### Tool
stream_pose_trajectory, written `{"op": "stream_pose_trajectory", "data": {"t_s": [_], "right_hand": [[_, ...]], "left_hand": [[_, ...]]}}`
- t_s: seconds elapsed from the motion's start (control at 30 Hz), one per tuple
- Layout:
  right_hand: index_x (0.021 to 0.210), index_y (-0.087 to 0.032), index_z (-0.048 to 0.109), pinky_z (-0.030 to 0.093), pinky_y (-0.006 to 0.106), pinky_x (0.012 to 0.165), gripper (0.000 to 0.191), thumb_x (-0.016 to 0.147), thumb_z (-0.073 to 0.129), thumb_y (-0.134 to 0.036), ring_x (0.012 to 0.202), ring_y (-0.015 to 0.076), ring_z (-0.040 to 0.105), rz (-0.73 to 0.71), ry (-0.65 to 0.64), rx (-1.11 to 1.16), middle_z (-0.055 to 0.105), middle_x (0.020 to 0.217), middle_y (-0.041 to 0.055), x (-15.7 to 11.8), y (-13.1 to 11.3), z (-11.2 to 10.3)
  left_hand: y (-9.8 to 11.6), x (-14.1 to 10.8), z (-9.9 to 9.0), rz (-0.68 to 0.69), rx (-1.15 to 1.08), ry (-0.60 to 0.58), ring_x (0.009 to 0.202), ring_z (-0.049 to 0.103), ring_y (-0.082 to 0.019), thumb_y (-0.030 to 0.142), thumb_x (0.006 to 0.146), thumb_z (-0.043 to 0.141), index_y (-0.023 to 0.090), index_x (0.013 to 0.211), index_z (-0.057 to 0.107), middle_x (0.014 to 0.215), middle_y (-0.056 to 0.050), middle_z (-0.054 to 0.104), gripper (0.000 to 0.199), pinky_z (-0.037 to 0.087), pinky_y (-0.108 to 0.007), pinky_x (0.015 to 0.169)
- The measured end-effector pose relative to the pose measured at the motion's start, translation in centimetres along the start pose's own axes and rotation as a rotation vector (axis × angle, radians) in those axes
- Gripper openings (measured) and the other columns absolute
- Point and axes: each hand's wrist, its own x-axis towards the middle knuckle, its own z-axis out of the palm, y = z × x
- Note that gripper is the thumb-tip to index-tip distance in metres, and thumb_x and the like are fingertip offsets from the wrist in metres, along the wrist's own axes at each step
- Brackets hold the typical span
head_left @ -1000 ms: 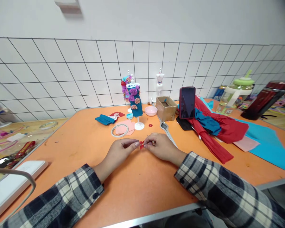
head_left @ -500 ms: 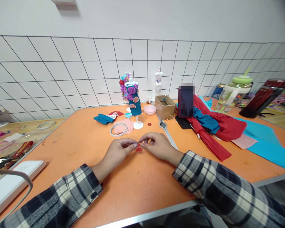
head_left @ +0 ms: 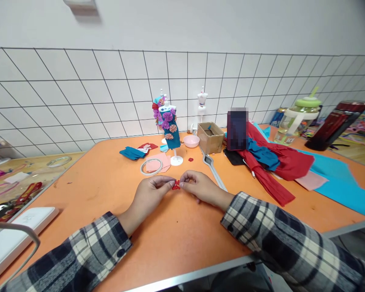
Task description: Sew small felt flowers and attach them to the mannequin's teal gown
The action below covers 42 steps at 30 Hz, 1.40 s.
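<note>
A small red crinkled paper piece (head_left: 176,185) is pinched between my two hands, just above the orange table. My left hand (head_left: 152,194) grips its left edge between thumb and forefinger. Its right edge is held the same way by my right hand (head_left: 202,187). Beyond them stands a mini dress form (head_left: 172,138) in a blue paper dress with purple and peach paper rosettes. A small red scrap (head_left: 191,159) lies to the right of its base. Left of the base, a tape roll (head_left: 151,166) rests partly over pink paper sheets (head_left: 166,161).
Behind are a pink bowl (head_left: 191,141), a cardboard box (head_left: 211,138) and a bare dress form (head_left: 202,104). Red crepe paper (head_left: 295,160) and blue sheets (head_left: 349,186) spread on the right, near a phone (head_left: 237,129), a jug (head_left: 298,125) and a thermos (head_left: 337,125). A white power strip (head_left: 24,227) sits left.
The red paper piece has turned between my fingertips and now shows spread between them rather than hanging below. My hands have barely shifted, and the view has tilted slightly.
</note>
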Motion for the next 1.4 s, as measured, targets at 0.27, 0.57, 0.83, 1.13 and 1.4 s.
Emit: {"op": "stream_pose_trajectory", "data": {"t_s": [0.27, 0.57, 0.83, 1.13, 1.4], "right_hand": [[0.082, -0.016, 0.065, 0.033, 0.014, 0.036, 0.015, 0.078, 0.067, -0.031, 0.049, 0.0043, 0.044, 0.014, 0.017, 0.047, 0.056, 0.069, -0.0028, 0.2, 0.3, -0.1], [0.078, -0.015, 0.063, 0.028, 0.016, 0.028, 0.017, 0.078, 0.067, -0.032, 0.031, 0.0033, 0.037, 0.145, -0.059, 0.129, 0.050, 0.049, -0.0077, 0.6, 1.2, -0.6], [0.083, -0.016, 0.058, 0.036, 0.014, 0.031, 0.015, 0.077, 0.068, -0.027, 0.037, 0.0052, 0.046, 0.155, -0.069, 0.235, 0.052, 0.053, -0.0076, 0.5, 1.0, -0.1], [0.092, -0.019, 0.053, 0.043, 0.016, 0.032, 0.025, 0.075, 0.071, -0.022, 0.038, 0.0062, 0.050, 0.165, -0.068, 0.080, 0.062, 0.062, -0.0057, 0.5, 0.9, -0.1], [0.083, -0.019, 0.058, 0.034, 0.016, 0.034, 0.014, 0.075, 0.069, -0.020, 0.039, 0.0050, 0.045, 0.147, -0.070, -0.167, 0.063, 0.065, -0.0046, 0.4, 0.9, -0.2]], "left_hand": [[0.5, -0.5, 0.1, 0.006, 0.073, -0.033, 0.077, 0.069, -0.021, 0.037, 0.074, 0.067, 0.019, 0.077, 0.073, 0.080, -0.005, 0.076, 0.020, 0.053, -0.030, 0.074], [0.3, -0.2, -0.1, -0.010, 0.089, -0.194, 0.083, 0.066, -0.022, 0.041, 0.076, 0.061, 0.018, 0.084, 0.073, 0.087, -0.005, 0.074, 0.027, 0.050, -0.031, 0.075], [-0.6, 0.0, 0.0, -0.004, 0.126, -0.188, 0.078, 0.065, -0.020, 0.042, 0.076, 0.064, 0.017, 0.080, 0.072, 0.085, -0.006, 0.073, 0.027, 0.049, -0.030, 0.072], [-1.4, 0.3, -0.4, 0.236, 0.440, -0.221, 0.084, 0.062, -0.020, 0.032, 0.083, 0.057, 0.021, 0.078, 0.071, 0.085, -0.005, 0.069, 0.018, 0.047, -0.033, 0.079], [-0.9, -0.3, -0.5, 0.556, 0.668, -0.112, 0.095, 0.056, -0.023, 0.029, 0.083, 0.059, 0.023, 0.091, 0.071, 0.098, -0.006, 0.064, 0.015, 0.042, -0.038, 0.084]]}}
